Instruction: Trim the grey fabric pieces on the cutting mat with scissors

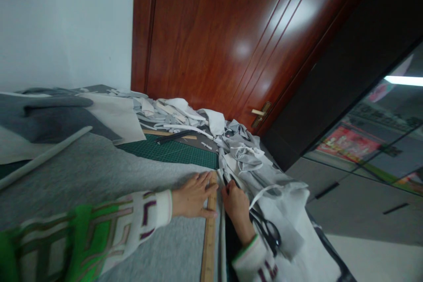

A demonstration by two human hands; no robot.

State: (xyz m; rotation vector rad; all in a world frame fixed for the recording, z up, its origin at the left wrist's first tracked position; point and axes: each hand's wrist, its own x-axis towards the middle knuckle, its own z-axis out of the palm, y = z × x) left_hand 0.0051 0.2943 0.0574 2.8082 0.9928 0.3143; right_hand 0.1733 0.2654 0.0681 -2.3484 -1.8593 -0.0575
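My left hand (194, 196) lies flat with its fingers spread, pressing on a wooden ruler (209, 238). Beneath them is a large sheet of grey fabric (145, 238), and the ruler runs along its right edge. Just right of the ruler's far end, my right hand (235, 202) is closed around a dark-handled tool (225, 179); the fingers cover most of it, so its kind does not show. Black-handled scissors (271, 234) rest beside my right wrist, on pale fabric pieces (284, 211).
A green cutting mat (175, 152) shows past the grey fabric. Fabric scraps (175, 112) are heaped along the far edge, below a brown door (211, 31). Folded dark grey cloth (56, 119) lies at left. A dark cabinet (330, 61) stands at right.
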